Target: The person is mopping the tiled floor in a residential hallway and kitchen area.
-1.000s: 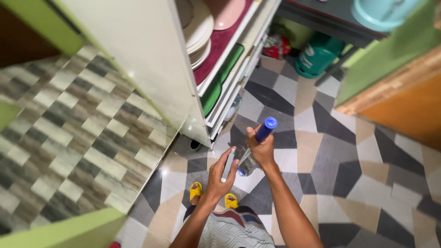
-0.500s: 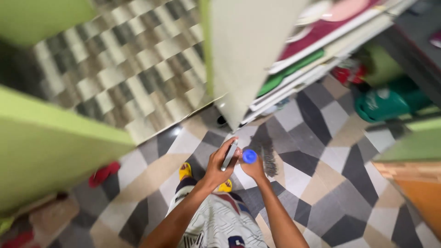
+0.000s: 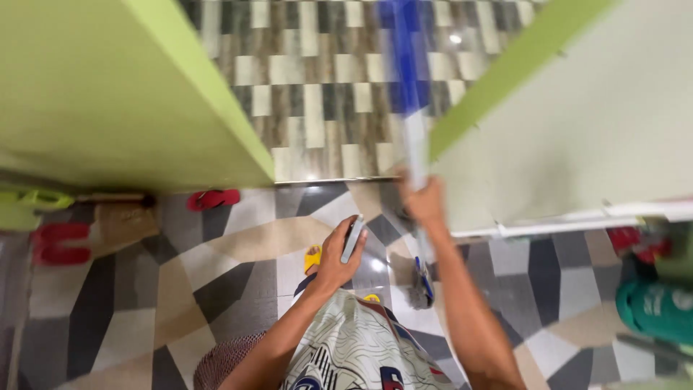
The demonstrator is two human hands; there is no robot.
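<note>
Over patterned floor — left hand (image 3: pixel 333 261) holds one phone (image 3: pixel 352 239), right hand (image 3: pixel 424 204) one broom (image 3: pixel 408 87).

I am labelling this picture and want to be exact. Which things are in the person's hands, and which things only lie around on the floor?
In hand:
- left hand: slim grey phone
- right hand: blue and white mop handle, blurred, its head on the floor

Lying about:
- red sandal
- second red sandal
- green container
</note>
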